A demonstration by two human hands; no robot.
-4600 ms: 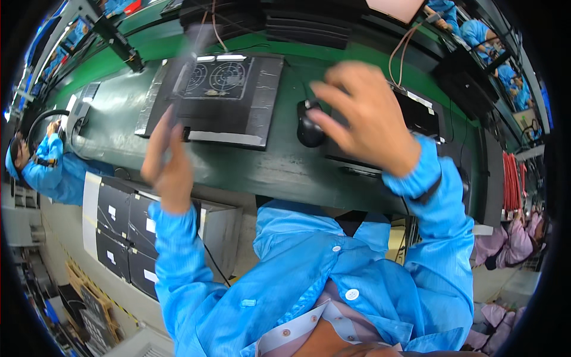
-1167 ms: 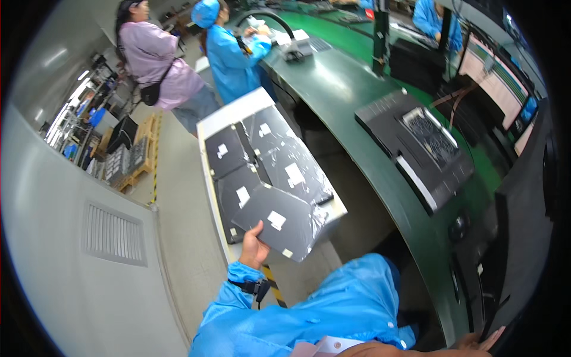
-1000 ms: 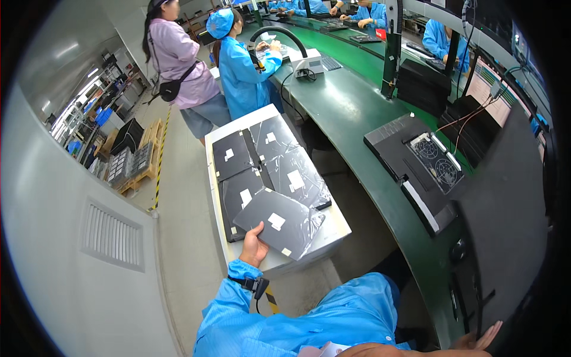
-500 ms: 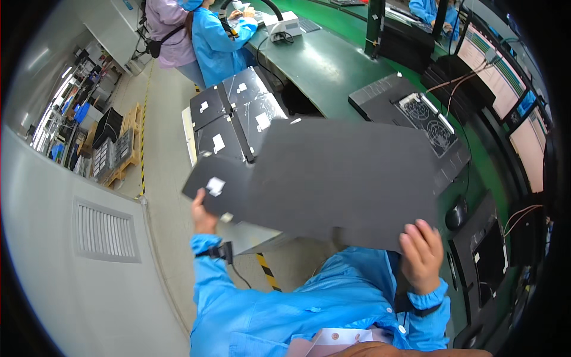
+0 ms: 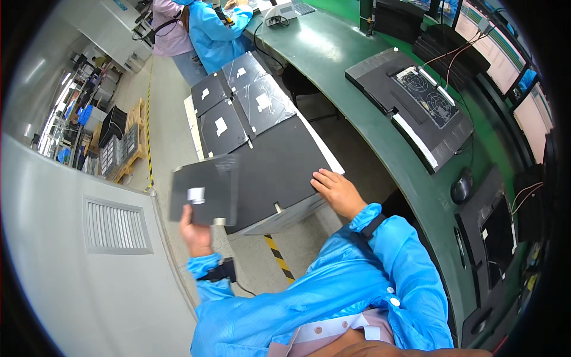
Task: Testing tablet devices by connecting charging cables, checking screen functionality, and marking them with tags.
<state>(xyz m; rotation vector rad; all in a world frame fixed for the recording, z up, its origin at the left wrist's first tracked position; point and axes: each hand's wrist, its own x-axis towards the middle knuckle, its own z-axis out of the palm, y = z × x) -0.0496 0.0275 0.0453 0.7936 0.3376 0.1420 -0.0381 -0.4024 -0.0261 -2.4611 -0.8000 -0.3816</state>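
Observation:
My left hand (image 5: 196,233) grips the lower edge of a thin dark rectangular panel (image 5: 217,193) with a white label, its thumb next to the label. The panel is tilted, blurred by motion, and covers part of the stack's left side. My right hand (image 5: 338,191) lies with fingers stretched out on the right edge of a large black sheet (image 5: 279,163). That sheet lies flat over the near part of the stack. Beyond it, several dark panels (image 5: 223,126) with white labels and glossy film lie side by side on the same stack.
To the right runs a green workbench (image 5: 369,122) bearing a large black device (image 5: 410,107) with cables, a mouse (image 5: 461,187) and a second black unit (image 5: 491,250). A grey wall with a vent (image 5: 118,226) stands at left. People in work coats (image 5: 217,35) are at the far bench.
The large black sheet has come down from my hands onto the stack, and my right hand now rests on its edge. My left hand still holds the smaller panel, now lower and apart from the sheet.

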